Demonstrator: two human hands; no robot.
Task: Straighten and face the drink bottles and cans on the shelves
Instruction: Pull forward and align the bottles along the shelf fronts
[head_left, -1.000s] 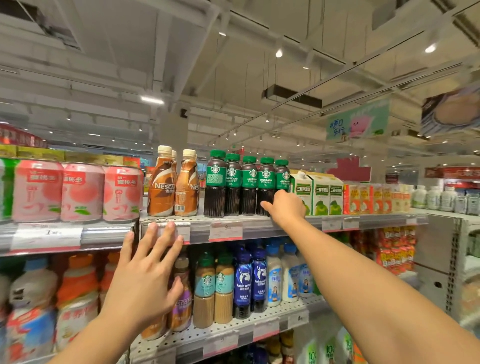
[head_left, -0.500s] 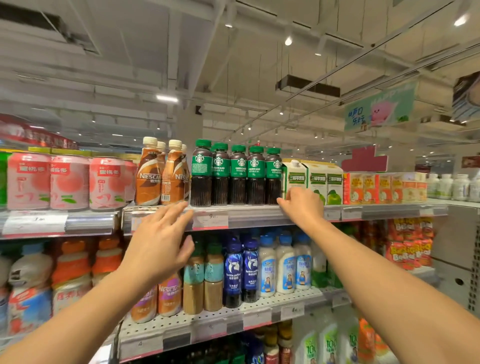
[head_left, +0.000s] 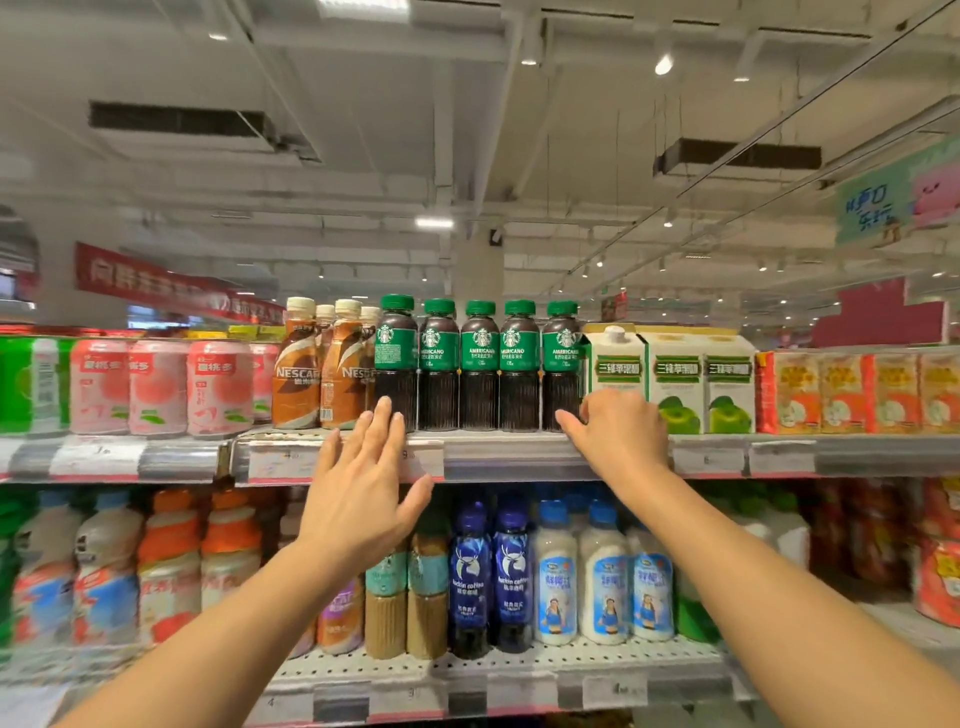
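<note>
While both arms reach up, the upper shelf (head_left: 519, 452) crosses the view, and the five Americano bottles (head_left: 480, 364) stand on it at 12 o'clock, upright, in one row from 9 to 3 o'clock. At the left end, the leftmost bottle (head_left: 396, 358) shows its label turned aside. The left hand (head_left: 361, 499) is nearer to it: its fingers (head_left: 383, 415) are straight and spread, the tips at the bottle's foot. The right hand (head_left: 615, 431) rests at the rightmost bottle (head_left: 561, 364), fingers curled; whether it grips I cannot tell.
</note>
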